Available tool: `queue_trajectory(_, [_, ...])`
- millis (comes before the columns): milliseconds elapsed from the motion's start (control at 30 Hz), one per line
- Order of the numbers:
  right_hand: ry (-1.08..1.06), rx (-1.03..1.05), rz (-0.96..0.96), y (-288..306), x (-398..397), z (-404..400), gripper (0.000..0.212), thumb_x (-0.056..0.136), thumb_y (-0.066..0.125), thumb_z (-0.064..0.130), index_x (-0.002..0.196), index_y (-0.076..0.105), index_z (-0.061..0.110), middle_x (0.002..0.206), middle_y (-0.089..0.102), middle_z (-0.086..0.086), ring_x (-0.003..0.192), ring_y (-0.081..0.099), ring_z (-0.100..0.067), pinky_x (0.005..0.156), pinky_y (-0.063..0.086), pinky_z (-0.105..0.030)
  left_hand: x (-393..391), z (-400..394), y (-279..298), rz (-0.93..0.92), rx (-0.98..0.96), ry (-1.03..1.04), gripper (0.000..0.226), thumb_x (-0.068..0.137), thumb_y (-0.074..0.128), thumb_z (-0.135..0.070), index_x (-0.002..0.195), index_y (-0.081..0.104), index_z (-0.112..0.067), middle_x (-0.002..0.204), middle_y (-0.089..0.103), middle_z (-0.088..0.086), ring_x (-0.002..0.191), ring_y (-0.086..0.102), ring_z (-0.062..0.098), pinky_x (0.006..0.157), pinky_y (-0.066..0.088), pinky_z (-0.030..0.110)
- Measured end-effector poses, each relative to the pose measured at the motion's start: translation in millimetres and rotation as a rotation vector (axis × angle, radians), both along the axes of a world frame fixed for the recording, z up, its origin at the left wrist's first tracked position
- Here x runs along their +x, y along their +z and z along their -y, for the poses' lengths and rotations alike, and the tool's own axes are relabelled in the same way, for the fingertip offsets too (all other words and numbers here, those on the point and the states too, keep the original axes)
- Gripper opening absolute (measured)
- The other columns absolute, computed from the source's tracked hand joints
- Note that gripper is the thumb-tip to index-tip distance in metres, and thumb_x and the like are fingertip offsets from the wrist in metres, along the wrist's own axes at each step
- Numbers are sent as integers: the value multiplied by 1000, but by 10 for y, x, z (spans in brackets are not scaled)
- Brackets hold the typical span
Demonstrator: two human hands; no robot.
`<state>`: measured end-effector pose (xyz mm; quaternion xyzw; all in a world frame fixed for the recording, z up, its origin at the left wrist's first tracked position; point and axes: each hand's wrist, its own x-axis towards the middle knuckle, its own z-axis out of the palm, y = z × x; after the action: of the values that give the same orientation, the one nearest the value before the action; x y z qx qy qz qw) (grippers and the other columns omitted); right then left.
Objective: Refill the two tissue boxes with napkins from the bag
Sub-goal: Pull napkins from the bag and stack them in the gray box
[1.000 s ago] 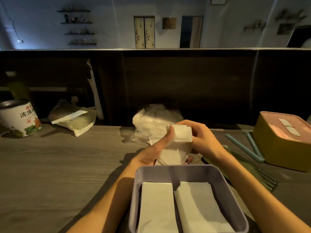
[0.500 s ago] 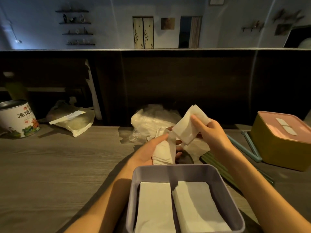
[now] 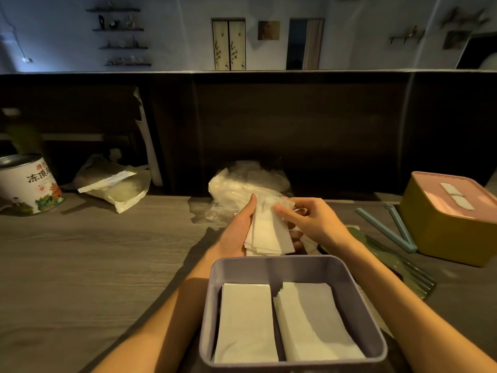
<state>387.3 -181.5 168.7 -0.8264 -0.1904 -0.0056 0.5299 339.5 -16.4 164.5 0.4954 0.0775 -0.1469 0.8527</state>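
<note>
Holding a small stack of napkins (image 3: 265, 232) upright between both hands, the person keeps it just beyond the far wall of the open purple box (image 3: 271, 266).

- Napkins in hand: white, folded, fanned a little at the lower edge; long axis running away from the person, much like the two piles already lying side by side in the box.
- Left hand (image 3: 238, 232): cupped round the stack's left edge, thumb raised along it, gripping.
- Right hand (image 3: 309, 220): thumb and fingers pinching the top right corner of the stack.
- Purple box: directly nearer the person than the stack, lid off; both hands are about equally near it, so the likely next move is a short draw back and down.
- Bag (image 3: 242, 184): clear plastic, crumpled, just behind the hands against the dark panel.
- Second box (image 3: 441, 232): yellow with a pink lid on, well off to the right.
- Tin (image 3: 27, 184): far left.
</note>
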Motion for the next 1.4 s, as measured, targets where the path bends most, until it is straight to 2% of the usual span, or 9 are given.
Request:
queue_trajectory(133, [-9,-52,77,-32,39,-8,31,92,67,46,117,70,30,96,69,12,83,70,-10,63,56,-14,110,-1,5,7,60,75,62,99,34,-62,129,61,-16,125,66,23,74,76,20,67,59,34])
queue_trajectory(333, [-30,-71,189,-183,108,-36,24,94,70,36,115,65,24,108,68,12,95,66,-3,80,57,-21,35,-366,170,89,-200,205,45,102,50,-44,132,59,-11,104,63,15,81,62,23,73,55,33])
queue_trajectory(467, [181,-296,209,-367,148,-145,47,94,71,19,136,55,33,145,53,9,126,52,-6,105,46,-25,71,-600,156,101,-227,374,41,100,54,-41,131,60,-15,102,65,15,79,61,23,74,52,35])
queue_trajectory(667, [276,-607,210,-356,207,-185,77,94,65,49,158,23,43,165,28,7,148,28,-19,123,24,-45,81,-603,154,89,-233,397,37,101,52,-41,125,60,-14,100,65,15,76,60,23,70,52,34])
queue_trajectory(833, [135,-723,356,-382,207,-263,70,95,55,63,155,34,36,157,35,7,144,33,-18,121,25,-41,78,-589,131,58,-240,379,36,101,52,-40,121,58,-12,93,63,15,74,58,24,68,50,34])
queue_trajectory(1067, [80,-735,534,-375,171,-248,40,105,52,31,145,53,31,147,51,4,137,44,-20,119,27,-40,104,-581,109,20,-192,403,42,100,54,-41,130,57,-12,101,64,17,75,62,25,61,56,32])
queue_trajectory(1233, [-23,-426,567,-334,142,-129,30,99,59,10,127,68,18,123,70,-4,117,62,-26,102,45,-34,107,-591,109,16,-193,411,45,100,54,-41,133,57,-11,99,65,17,73,61,26,63,54,33])
queue_trajectory(1333, [-163,-41,374,-186,72,-89,27,104,55,14,128,66,19,111,68,6,97,63,-4,80,48,-9,125,-576,95,13,-153,423,47,100,53,-43,134,56,-11,100,66,17,70,63,25,59,55,33])
queue_trajectory(1400, [-223,177,274,-61,53,-51,23,105,55,21,125,66,19,107,68,10,92,65,3,74,55,-11,120,-567,92,17,-126,411,47,100,52,-44,133,57,-11,101,66,16,68,64,24,58,55,33])
